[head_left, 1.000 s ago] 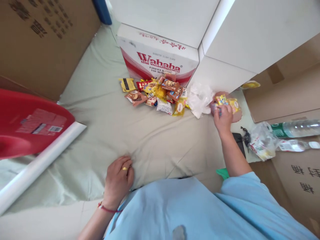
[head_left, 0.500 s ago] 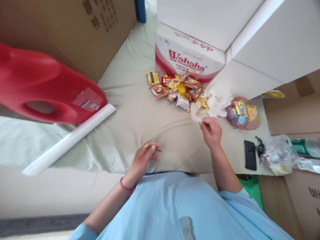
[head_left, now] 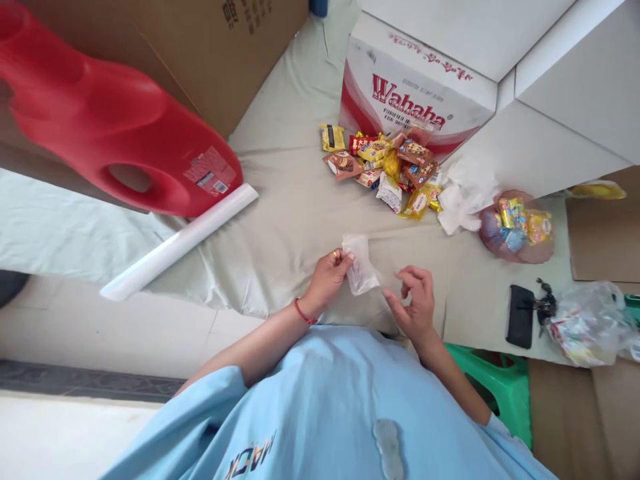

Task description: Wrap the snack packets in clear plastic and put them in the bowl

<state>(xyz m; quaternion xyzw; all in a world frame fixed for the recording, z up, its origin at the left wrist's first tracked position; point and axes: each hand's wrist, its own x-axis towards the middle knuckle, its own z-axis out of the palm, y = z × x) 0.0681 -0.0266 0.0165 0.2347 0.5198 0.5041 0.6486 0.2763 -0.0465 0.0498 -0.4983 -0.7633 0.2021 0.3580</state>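
Note:
My left hand (head_left: 329, 277) pinches a small translucent white plastic bag (head_left: 361, 267) between thumb and fingers, just above the cloth-covered surface. Close to the bag's right edge is my right hand (head_left: 414, 300), its thumb and fingers apart and nothing in them. Beyond the hands lies a pile of wrapped snacks (head_left: 390, 160) in yellow, red and brown packets. Beside that pile sits a heap of white translucent bags (head_left: 467, 193). Farther right, a round pinkish clear container (head_left: 543, 250) holds several yellow and blue packets.
At left stand a large red jug (head_left: 170, 140) and a brown carton (head_left: 200, 60), with a white roll (head_left: 180, 240) beside them. A Wahaha box (head_left: 400, 87) rises behind the snacks. A black phone (head_left: 520, 317), keys (head_left: 546, 303) and a plastic bag with contents (head_left: 590, 327) lie right. A green stool (head_left: 515, 393) stands below.
My right hand has come back from the white heap towards my body and opened. The small bag it held is now in my left hand, which has moved up and closed. The camera view has shifted.

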